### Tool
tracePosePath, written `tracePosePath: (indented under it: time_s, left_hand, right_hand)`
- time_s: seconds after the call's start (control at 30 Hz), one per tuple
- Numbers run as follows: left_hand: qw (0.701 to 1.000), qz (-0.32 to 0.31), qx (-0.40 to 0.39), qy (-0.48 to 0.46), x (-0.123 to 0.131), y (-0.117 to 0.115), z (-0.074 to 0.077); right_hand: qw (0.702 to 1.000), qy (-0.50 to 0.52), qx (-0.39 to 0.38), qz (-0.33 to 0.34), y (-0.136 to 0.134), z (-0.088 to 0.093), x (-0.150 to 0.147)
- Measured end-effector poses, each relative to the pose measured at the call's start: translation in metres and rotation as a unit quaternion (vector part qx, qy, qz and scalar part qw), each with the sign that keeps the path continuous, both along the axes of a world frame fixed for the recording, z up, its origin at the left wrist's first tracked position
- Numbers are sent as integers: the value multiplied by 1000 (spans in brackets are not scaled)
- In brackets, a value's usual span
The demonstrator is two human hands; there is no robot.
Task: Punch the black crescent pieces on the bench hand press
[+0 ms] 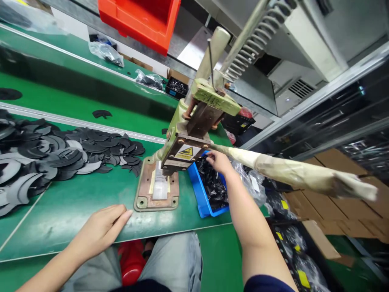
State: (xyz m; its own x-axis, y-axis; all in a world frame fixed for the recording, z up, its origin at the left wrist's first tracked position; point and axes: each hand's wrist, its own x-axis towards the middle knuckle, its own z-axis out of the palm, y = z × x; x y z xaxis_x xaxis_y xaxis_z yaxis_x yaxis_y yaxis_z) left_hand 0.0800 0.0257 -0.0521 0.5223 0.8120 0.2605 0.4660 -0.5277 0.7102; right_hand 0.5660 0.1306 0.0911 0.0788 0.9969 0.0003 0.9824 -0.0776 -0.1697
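My left hand (106, 225) rests on the green table near its front edge, left of the press base (142, 202). Its fingers are curled in, the thumb lies alongside, and nothing shows in them. Over the blue bin (196, 194), my right hand (219, 162) reaches down with its fingertips pinched; what they hold, if anything, is too small to make out. Small black parts (214, 188) fill the bin. Between my hands stands a hand press (185, 150) with a pale metal fixture (160, 188) on its base.
Curved black and grey pieces (63, 156) lie heaped at the left. The press's wrapped lever (288, 166) juts right above my right forearm. A red bin (139, 24) hangs overhead. Bagged parts (252, 186) and cardboard boxes (322, 202) stand at the right.
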Motion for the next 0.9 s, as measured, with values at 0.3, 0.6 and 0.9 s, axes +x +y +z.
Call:
tracePosePath:
  time_s: [0.3,0.6,0.9]
  left_hand:
    - [998,21,-2,57,6,-5,1]
    - [996,56,-12,62,5,-10,4]
    - [995,94,-32,31,2,-13,14]
  right_hand:
    - [993,-73,-97,-2,-90,-34,-25]
    - [999,-13,-6,-48,-114,-34,-21]
    - [966,150,200,-65,-164,-29,-17]
